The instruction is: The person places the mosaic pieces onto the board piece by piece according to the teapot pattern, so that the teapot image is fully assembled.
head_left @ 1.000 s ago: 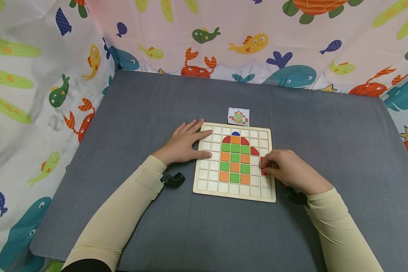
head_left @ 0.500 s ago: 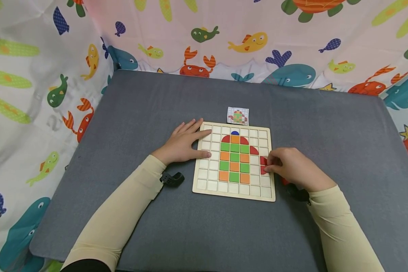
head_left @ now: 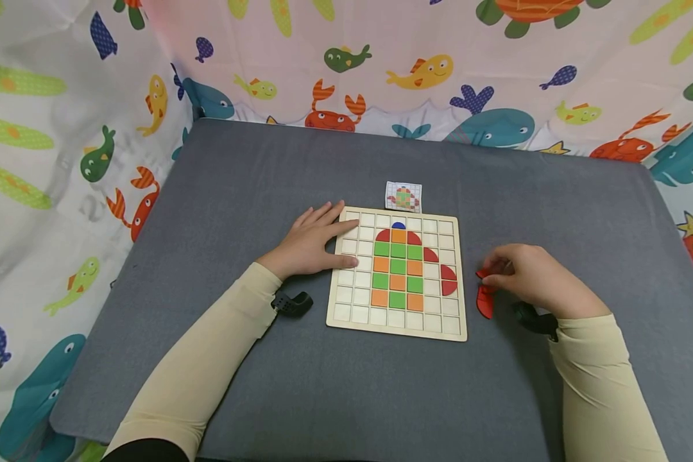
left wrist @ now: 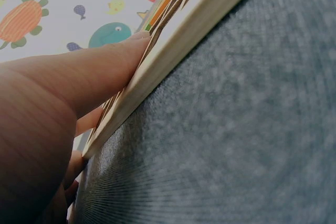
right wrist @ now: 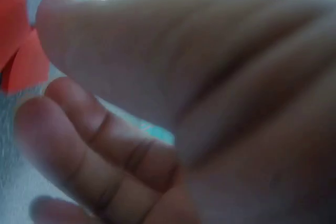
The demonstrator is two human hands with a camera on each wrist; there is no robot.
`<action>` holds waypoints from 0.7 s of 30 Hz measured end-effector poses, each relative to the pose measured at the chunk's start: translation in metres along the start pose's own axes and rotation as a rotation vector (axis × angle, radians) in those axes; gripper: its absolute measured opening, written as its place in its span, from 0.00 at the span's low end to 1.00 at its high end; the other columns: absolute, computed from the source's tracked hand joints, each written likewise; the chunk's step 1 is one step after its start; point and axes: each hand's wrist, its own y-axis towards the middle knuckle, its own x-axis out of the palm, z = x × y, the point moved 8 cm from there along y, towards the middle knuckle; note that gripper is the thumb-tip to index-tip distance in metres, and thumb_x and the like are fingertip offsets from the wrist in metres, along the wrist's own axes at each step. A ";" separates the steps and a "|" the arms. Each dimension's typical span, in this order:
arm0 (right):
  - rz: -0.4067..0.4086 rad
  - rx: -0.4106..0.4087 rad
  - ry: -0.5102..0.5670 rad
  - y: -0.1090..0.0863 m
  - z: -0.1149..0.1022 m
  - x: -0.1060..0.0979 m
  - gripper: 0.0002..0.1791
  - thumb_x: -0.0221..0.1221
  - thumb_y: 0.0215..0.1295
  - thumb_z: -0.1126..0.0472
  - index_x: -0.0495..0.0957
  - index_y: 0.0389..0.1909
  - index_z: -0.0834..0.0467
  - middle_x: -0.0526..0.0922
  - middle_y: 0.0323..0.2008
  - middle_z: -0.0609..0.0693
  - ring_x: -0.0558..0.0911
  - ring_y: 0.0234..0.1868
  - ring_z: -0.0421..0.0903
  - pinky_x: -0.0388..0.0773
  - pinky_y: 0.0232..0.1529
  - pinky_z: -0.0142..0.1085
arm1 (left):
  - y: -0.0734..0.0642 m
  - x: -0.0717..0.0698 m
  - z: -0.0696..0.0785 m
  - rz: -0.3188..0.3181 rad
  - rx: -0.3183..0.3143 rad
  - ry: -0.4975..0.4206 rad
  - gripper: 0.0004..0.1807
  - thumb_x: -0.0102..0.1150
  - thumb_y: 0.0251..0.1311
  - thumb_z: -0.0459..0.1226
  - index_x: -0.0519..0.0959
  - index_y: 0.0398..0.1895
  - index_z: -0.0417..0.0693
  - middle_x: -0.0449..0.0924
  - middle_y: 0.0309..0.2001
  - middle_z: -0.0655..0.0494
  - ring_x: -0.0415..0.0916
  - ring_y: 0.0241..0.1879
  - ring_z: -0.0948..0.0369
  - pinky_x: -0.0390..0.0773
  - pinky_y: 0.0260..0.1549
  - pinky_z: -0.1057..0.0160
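Observation:
A wooden grid board [head_left: 381,329] lies on the grey table, with green and orange squares in its middle columns. Red quarter-round tiles [head_left: 448,280] and a blue half-round tile [head_left: 399,226] also sit in its cells. My left hand [head_left: 312,247] rests on the board's left edge, thumb and index finger spread over it; the thumb also shows in the left wrist view. Right of the board, my right hand [head_left: 522,273] is at a few loose red tiles [head_left: 485,303]. In the right wrist view a gap shows between thumb and fingers, with red tiles [right wrist: 13,19] beyond the thumb tip.
A small picture card [head_left: 403,196] with a coloured grid pattern lies against the board's far edge. Behind and to the left, a curtain [head_left: 404,38] printed with sea animals borders the grey table [head_left: 277,167].
My right hand has drawn back from the board's right column to the loose red tiles, leaving two red tiles there in full view. My left hand stays put.

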 end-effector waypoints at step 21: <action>0.011 0.086 -0.026 0.007 0.017 0.005 0.22 0.71 0.68 0.49 0.82 0.48 0.65 0.84 0.32 0.53 0.80 0.34 0.50 0.75 0.33 0.40 | -0.001 0.000 0.001 -0.002 -0.008 -0.004 0.48 0.62 0.63 0.70 0.59 0.84 0.70 0.37 0.87 0.58 0.31 0.85 0.56 0.28 0.81 0.48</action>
